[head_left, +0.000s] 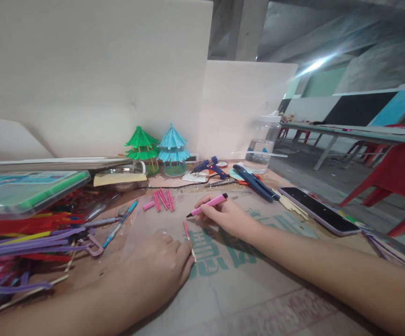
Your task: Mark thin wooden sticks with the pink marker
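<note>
My right hand (225, 215) is closed on a pink marker (212, 202), its dark uncapped tip pointing down to the left. My left hand (160, 266) rests low on the printed plastic sheet (219, 289), fingers curled at a short thin stick (186, 228). The stick's far part is pink and its near end is pale. Just beyond the hands lie several short pink sticks (163, 200) and a pink marker cap (148, 205).
Behind stand a green pagoda model (141, 144) and a blue pagoda model (173, 151). A glue gun (211, 167), navy pliers-like tool (254, 183), water bottle (260, 144) and phone (317, 210) are at right. Pipe cleaners (30, 245), a blue pen (121, 223) and a plastic case (30, 193) are at left.
</note>
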The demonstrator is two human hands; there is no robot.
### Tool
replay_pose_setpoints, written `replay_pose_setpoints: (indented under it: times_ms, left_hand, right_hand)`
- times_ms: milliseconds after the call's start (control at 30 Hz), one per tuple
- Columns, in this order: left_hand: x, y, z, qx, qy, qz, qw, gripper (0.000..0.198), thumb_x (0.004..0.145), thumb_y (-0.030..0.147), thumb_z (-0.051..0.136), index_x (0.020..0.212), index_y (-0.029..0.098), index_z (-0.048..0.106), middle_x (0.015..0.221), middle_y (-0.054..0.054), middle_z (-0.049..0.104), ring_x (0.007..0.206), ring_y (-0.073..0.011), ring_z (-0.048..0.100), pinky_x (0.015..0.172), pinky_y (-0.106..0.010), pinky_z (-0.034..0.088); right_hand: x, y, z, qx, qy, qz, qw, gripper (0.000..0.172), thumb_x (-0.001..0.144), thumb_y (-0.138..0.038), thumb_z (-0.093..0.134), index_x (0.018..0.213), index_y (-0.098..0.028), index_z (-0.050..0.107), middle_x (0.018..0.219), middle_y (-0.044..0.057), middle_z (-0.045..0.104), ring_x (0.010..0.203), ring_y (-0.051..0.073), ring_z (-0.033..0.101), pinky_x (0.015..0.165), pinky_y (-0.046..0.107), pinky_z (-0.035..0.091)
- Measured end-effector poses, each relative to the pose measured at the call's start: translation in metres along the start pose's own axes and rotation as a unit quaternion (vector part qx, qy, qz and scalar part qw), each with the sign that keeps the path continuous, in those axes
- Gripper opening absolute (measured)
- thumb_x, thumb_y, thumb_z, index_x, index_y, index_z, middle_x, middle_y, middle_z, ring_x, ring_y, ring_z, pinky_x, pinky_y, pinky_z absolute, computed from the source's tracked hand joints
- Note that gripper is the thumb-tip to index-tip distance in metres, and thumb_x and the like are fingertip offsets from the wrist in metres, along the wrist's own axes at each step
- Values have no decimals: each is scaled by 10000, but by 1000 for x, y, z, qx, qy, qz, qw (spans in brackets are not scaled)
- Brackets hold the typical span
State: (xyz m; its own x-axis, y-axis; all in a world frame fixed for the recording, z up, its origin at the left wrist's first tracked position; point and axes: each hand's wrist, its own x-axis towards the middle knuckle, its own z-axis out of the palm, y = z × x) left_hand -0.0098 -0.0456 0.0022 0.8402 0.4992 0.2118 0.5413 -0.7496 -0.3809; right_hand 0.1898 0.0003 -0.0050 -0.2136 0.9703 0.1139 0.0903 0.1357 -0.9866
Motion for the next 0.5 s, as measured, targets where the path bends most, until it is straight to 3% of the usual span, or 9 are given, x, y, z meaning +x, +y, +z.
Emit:
replay_pose_setpoints:
  times_ms: [500]
  left_hand:
    - [-3, 3, -1, 32, 10, -11, 999, 163, 880, 188, 487, 806, 177, 631, 659, -60, 638, 558, -216, 564, 576, -328, 436]
  right_hand:
    - [-1, 3, 0, 57, -27, 19, 998, 129, 796, -292, 648, 859, -188, 603, 726, 10, 695, 719, 157, 687, 743, 303, 542]
